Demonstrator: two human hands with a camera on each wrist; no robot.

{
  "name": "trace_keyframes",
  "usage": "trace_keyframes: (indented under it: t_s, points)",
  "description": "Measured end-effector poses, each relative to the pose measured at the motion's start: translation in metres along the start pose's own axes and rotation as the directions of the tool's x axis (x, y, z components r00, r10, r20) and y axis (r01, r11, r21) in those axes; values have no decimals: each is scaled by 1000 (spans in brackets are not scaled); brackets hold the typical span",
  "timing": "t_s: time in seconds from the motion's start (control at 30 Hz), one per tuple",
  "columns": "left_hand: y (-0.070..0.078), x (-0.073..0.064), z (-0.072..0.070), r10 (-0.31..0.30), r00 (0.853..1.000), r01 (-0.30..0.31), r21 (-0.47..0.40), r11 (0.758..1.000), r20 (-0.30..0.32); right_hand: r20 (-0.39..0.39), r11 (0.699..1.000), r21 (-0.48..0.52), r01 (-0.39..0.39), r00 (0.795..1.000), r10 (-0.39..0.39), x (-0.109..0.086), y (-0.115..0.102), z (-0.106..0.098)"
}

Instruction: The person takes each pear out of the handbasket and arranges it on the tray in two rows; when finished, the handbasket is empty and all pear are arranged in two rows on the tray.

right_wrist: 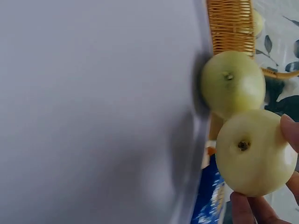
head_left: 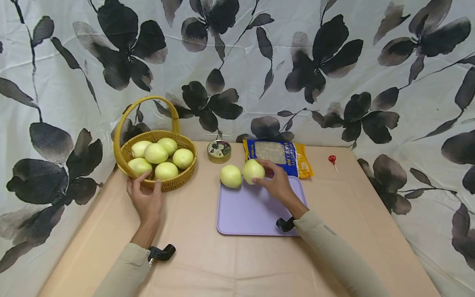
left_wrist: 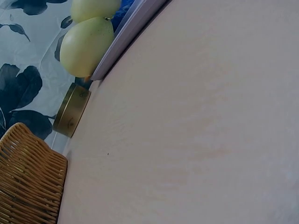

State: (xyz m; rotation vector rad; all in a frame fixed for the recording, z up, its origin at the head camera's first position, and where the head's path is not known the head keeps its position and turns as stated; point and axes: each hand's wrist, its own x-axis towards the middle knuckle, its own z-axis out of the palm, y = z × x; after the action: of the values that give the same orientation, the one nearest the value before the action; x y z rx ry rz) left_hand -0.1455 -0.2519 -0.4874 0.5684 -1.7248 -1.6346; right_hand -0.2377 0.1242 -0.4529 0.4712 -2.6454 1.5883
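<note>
My left hand [head_left: 145,203] holds the front of a yellow wicker basket [head_left: 177,184], with a finger over the rim and the thumb against the wall. Several pale yellow-green pears [head_left: 156,153] lie in this basket. In my right hand [head_left: 276,181], a pear [head_left: 252,171] is pinched between thumb and fingers, over the back edge of a lilac tray [head_left: 256,214]. Right beside it, another pear [head_left: 231,176] sits at the tray's back left corner. The right wrist view shows the held pear [right_wrist: 256,154] with its dark end facing the camera. The left wrist view does not show my left hand.
A round tin [head_left: 219,151] stands between basket and tray. Behind the tray lies a blue and yellow packet [head_left: 276,152], partly covered by my right hand. A small red-headed tool [head_left: 332,161] lies at the far right. Flowered cloth [head_left: 259,74] hangs behind the table.
</note>
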Motion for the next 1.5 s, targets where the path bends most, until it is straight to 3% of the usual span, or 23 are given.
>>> trace_keyframes:
  t_s: [0.4,0.7,0.97,1.17,1.33,1.5]
  points:
    - [-2,0,-2,27,1000,-27,35,999,0,28,992,-61,-109,993,111,-8,23,0]
    - [-1,-1,-2,27,1000,-27,36,999,-1,39,986,-81,-148,988,151,0,29,0]
    - [-5,1,-1,13,1000,-14,35,999,2,18,975,-87,-206,978,208,-5,28,-4]
    - [-6,3,-1,24,1000,-24,39,999,-4,-12,975,-95,-202,979,202,-7,28,-3]
    - [-2,2,-2,15,1000,-14,38,999,-9,14,983,-69,-169,985,170,-5,25,5]
    - [-1,0,-2,16,1000,-16,29,999,7,9,980,-51,-194,981,195,-7,20,7]
